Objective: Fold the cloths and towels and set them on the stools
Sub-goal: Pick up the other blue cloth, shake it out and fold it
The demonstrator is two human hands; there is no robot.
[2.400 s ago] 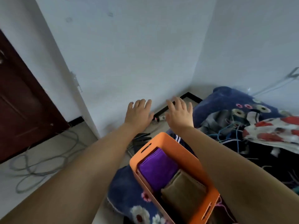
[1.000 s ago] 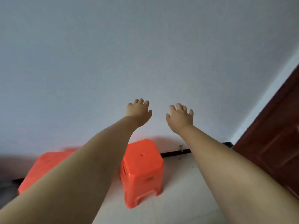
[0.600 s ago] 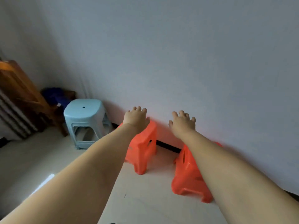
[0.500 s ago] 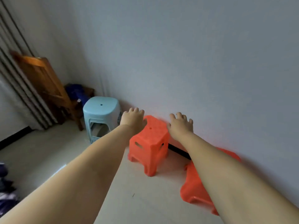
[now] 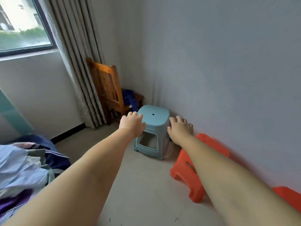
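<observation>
Two empty, open-fingered hands, left hand (image 5: 132, 124) and right hand (image 5: 179, 128), are held out either side of a pale blue plastic stool (image 5: 152, 129).

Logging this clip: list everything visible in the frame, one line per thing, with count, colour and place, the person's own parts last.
stool: 1, light blue, by the right wall near the corner, top bare
stools: 2, orange-red, along the right wall, both partly hidden by the right arm
chair: 1, brown wood, in the corner
blue cloth: 1, on the chair seat
curtain: 1, grey-beige, beside the window
window: 1, upper left
pile of clothes: 1, pale blue, navy, purple, lower left
left hand: open, empty
right hand: open, empty
</observation>
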